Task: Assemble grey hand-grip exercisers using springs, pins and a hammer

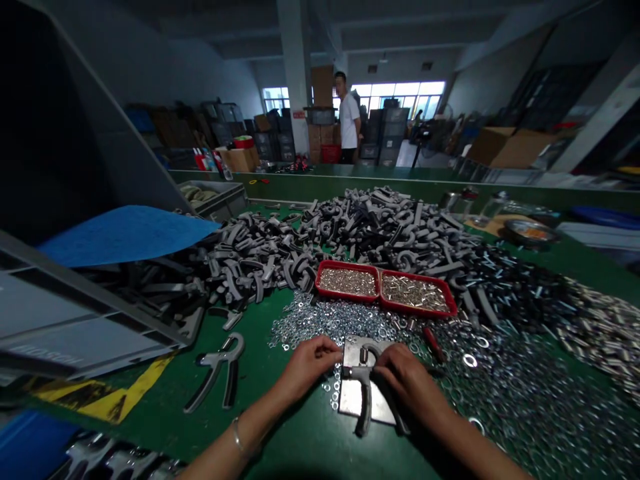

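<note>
A grey and black hand grip strengthener (365, 393) lies on a flat metal plate (351, 399) in front of me, handles pointing towards me and its spring showing near the curved top. My right hand (407, 380) is closed on the curved right side of it. At its left side, my left hand (313, 363) has thumb and fingers pinched together beside the knob end; whatever is between the fingertips is too small to make out. Another hand grip strengthener (220, 370) rests on the green table to the left, with a spring fitted.
Loose washers (330, 320) spread behind the plate and far to the right. Two red trays (350, 298) hold small metal parts. Beyond rises a heap of grey handle parts (370, 227). A grey crate (100, 320) stands left. A person (349, 120) stands across the room.
</note>
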### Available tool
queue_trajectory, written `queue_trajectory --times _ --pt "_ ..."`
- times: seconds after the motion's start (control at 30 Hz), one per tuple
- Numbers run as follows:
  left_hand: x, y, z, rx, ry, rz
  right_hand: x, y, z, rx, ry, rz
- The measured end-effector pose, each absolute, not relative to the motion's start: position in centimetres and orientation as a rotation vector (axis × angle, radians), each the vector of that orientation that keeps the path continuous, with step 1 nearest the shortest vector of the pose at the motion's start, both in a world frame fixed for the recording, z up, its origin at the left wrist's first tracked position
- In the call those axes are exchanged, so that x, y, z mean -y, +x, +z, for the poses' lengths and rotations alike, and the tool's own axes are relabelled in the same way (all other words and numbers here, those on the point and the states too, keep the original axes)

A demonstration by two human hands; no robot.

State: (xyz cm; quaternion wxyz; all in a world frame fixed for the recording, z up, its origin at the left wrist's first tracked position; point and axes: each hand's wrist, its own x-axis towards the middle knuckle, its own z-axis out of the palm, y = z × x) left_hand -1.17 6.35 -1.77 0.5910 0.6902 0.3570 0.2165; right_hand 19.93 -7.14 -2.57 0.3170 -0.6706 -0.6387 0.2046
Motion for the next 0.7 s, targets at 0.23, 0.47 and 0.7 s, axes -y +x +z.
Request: queue_trajectory --times 0.23,0.47,0.7 --pt "-3.2 1.6 -2.3 -0.739 2.125 0.592 6.9 19.6 -4.0 1.957 -1.760 0.206" --pt "-1.9 2.7 -4.4 -0.767 2.403 0.593 7.4 19.7 -5.1 2.053 -1.735 0.132" --pt "-1.6 3.5 -5.3 -0.772 2.590 0.611 10.7 21.2 -5.2 2.090 -1.699 0.156"
